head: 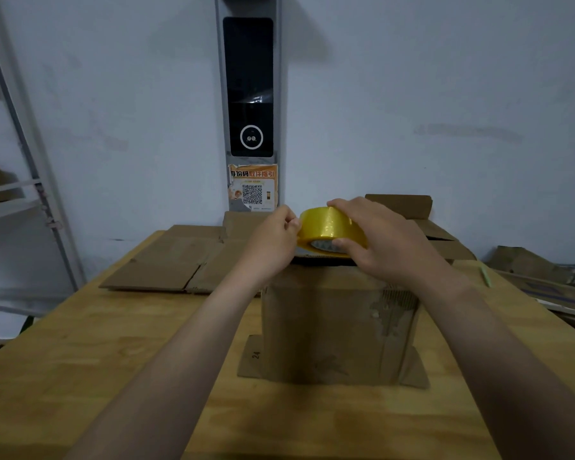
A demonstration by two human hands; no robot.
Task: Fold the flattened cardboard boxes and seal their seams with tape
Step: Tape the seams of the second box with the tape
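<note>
right hand (384,240) gripping tape (329,229) over the box (337,323) mid-table | left hand (274,239) pinching the tape's left edge | flat cardboard (166,260) far left on table (113,376)

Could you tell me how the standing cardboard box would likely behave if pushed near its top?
The cardboard box stands taller than wide, so a high push might tip it, though flaps splayed at its base may steady it. Its torn face suggests soft walls that could buckle. The left hand and right hand hold the tape roll, so neither braces it.
</note>
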